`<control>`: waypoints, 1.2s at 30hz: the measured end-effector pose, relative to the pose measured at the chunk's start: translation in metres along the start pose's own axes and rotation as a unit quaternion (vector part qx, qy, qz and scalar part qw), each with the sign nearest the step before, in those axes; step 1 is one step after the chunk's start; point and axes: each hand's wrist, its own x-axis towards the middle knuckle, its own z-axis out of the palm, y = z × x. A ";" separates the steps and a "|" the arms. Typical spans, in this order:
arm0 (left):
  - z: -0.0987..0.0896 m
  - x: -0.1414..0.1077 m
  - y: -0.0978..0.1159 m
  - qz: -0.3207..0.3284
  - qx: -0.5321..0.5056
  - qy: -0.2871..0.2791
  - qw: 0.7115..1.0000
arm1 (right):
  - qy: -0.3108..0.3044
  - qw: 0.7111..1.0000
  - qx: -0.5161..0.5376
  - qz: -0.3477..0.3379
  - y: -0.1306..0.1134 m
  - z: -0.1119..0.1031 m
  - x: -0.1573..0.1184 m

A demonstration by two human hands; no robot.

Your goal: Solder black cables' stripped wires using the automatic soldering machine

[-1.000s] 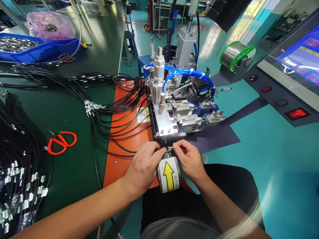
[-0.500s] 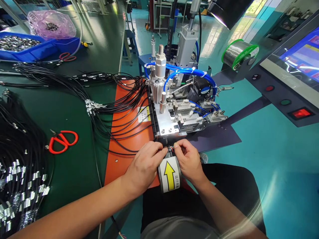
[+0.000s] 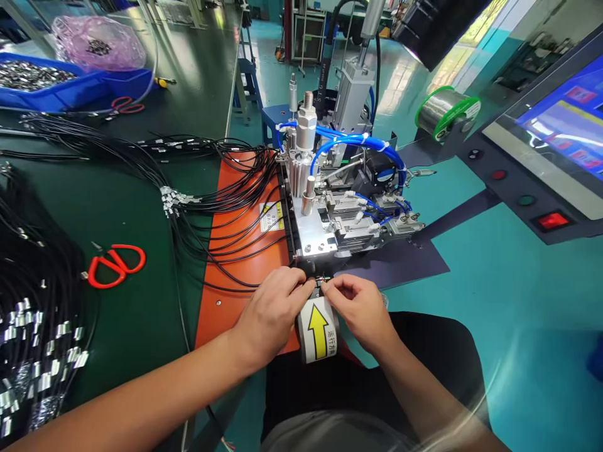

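Red-handled scissors [image 3: 117,266] lie on the green table [image 3: 136,333], a blue bin [image 3: 80,95] and pink plastic bag [image 3: 101,37] farther back.

Left fingers [image 3: 307,291] and right fingers [image 3: 331,292] are nearly side by side, with some wires [image 3: 324,278] right by the tips. The machine [image 3: 308,232] is just beyond them, the drum [image 3: 320,351] just on their near side. Way off to their left, on the bench [image 3: 136,326], you've got scissors [image 3: 120,271], then a cable pile [image 3: 40,295] further left. Farther back on that side: tray [image 3: 87,94], bag [image 3: 101,37] behind it. Beyond the fingers to the right: spool [image 3: 443,113], then the control panel [image 3: 522,172].
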 end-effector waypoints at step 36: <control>-0.001 0.002 0.002 0.005 0.008 0.015 1.000 | 0.003 0.991 -0.050 -0.126 -0.001 -0.008 0.018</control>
